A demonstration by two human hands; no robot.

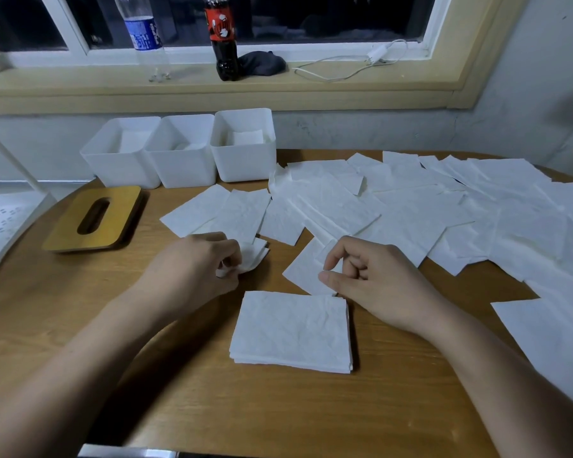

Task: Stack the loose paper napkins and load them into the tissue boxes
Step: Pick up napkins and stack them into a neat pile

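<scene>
Fingers (227, 251) of the left hand (192, 266) pinch a folded napkin (255, 256); the right hand (374, 282) curls over a loose napkin (303, 271), grip unclear. Best to align edges squarely onto the near stack (291, 328).

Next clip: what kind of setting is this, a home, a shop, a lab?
Probably a private room, home or dorm rather than workplace: a wooden table set against the wall below a windowsill that holds a cola bottle, a water bottle and a phone charger. It looks dark outside.
</scene>
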